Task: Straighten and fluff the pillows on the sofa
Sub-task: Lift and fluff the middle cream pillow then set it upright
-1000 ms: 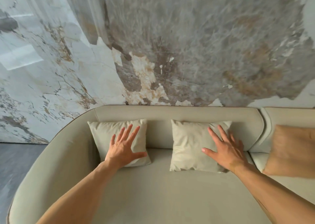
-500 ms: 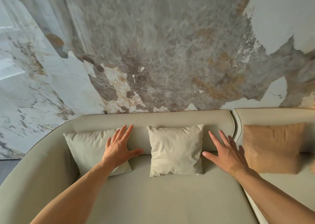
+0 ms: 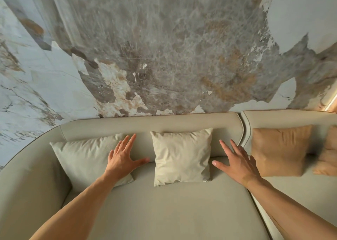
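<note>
Two cream pillows lean against the backrest of a beige sofa (image 3: 164,208). The left cream pillow (image 3: 83,157) sits near the curved armrest, the middle cream pillow (image 3: 182,155) stands upright. My left hand (image 3: 124,157) hovers with spread fingers over the right edge of the left pillow. My right hand (image 3: 237,163) is spread flat in the gap to the right of the middle pillow, holding nothing. On the neighbouring sofa section lean a tan pillow (image 3: 280,150) and a second tan pillow (image 3: 328,157), cut off at the frame's right edge.
A marble-patterned wall (image 3: 164,48) rises directly behind the backrest. The sofa's curved left armrest (image 3: 27,176) closes that end. A seam (image 3: 255,199) divides the two seat sections.
The view has shifted right, bringing the tan pillows into sight. My right hand has come off the middle pillow to its right side; my left hand moved to the left pillow's right edge.
</note>
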`<state>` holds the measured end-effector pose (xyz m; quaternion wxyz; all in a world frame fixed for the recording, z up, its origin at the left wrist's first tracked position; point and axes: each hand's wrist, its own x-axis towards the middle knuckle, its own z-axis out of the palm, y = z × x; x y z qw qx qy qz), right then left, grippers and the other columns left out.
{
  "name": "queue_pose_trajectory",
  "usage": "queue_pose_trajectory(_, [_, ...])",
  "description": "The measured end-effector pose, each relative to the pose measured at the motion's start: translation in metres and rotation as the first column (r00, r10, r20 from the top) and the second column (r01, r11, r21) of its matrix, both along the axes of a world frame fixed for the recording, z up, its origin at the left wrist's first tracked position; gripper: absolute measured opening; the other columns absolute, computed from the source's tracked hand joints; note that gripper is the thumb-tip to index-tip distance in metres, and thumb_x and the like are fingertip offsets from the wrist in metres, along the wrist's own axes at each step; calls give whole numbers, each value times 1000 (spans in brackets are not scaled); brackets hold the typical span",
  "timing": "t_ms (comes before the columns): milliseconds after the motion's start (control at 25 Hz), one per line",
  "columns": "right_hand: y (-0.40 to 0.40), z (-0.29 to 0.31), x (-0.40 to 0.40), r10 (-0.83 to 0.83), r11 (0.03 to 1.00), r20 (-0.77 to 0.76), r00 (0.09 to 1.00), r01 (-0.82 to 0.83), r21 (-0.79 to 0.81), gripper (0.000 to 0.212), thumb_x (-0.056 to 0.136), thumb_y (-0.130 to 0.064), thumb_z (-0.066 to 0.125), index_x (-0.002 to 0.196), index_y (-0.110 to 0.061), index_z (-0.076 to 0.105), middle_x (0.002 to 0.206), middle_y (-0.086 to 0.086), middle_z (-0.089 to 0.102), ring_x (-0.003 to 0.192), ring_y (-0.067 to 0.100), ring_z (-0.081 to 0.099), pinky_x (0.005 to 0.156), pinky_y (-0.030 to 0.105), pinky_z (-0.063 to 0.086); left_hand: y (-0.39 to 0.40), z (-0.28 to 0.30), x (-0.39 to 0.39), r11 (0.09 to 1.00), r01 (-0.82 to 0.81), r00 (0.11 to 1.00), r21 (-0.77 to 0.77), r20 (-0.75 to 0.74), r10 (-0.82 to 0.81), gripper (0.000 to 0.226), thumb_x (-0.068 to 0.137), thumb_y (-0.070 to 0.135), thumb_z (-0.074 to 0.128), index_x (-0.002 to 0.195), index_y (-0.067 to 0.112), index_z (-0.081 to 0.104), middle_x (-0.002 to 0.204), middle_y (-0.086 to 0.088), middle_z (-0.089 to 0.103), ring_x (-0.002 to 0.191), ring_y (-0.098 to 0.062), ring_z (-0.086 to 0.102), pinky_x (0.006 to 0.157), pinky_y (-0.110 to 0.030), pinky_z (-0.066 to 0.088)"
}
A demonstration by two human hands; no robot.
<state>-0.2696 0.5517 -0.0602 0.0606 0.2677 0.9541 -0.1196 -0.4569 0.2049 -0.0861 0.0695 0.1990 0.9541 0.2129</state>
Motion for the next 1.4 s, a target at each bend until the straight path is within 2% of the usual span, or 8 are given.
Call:
queue_pose_trajectory(280, [27,-16,-19,3,998,12,1000,-3,-58,88,78,-80,38,151,-45,1,164,-4,1,150,24,7,113,55,24,-1,-31,3,996,-65,996,-57,62,68,110,68,77,63,154,43,4,165,6,7,151,-20,8,120,-48,15])
queue_pose_trajectory(520, [81,-34,-35,24,996,6,1000,-23,-90,87,79,-80,38,151,-46,2,163,-4,4,148,23,13,110,53,29,47,-48,3,985,-170,982,16,84,168,107,70,74,64,155,40,9,164,8,10,151,-17,11,119,-46,20])
queue_pose_trajectory(640, [108,-48,-55,-31,980,-38,999,23,-196,87,78,-81,37,150,-46,4,163,-6,6,147,23,19,110,52,31,71,-60,-10,967,-246,964,71,122,237,106,70,74,64,155,39,11,164,7,12,150,-19,14,118,-47,22])
queue_pose_trajectory(920, [144,-115,-134,-43,968,-74,996,23,-248,91,75,-83,37,150,-46,0,163,-4,9,144,24,28,107,50,35,117,-116,-80,972,-224,970,64,115,216,106,71,72,66,155,37,12,164,9,15,150,-16,14,119,-45,20])
queue_pose_trajectory(1040, [149,-155,-167,-37,954,-53,998,19,-300,93,77,-78,45,150,-45,-3,162,0,13,143,26,29,107,50,36,126,-151,-109,977,-214,968,4,138,211,105,70,77,62,154,42,9,162,10,21,148,-16,20,118,-48,21])
queue_pose_trajectory(1160, [157,-195,-200,-51,940,-54,997,29,-341,95,79,-71,53,151,-41,-1,161,4,18,143,29,29,110,49,33,134,-183,-138,973,-229,937,-4,271,221,110,67,79,63,152,48,1,157,2,34,143,-23,34,115,-49,27])
queue_pose_trajectory(1280, [162,-224,-233,-107,902,-120,987,46,-428,99,82,-58,62,153,-34,-2,160,6,22,142,31,32,110,43,31,141,-204,-167,957,-274,900,97,377,220,114,71,66,73,152,45,-4,150,-1,46,137,-27,44,113,-46,31])
queue_pose_trajectory(1400, [165,-245,-252,-280,819,-190,941,130,-559,116,78,-43,75,152,-32,-14,161,4,18,142,32,31,111,43,32,152,-218,-186,938,-300,867,173,460,192,118,74,48,79,154,38,-7,147,-6,48,134,-29,47,111,-39,35])
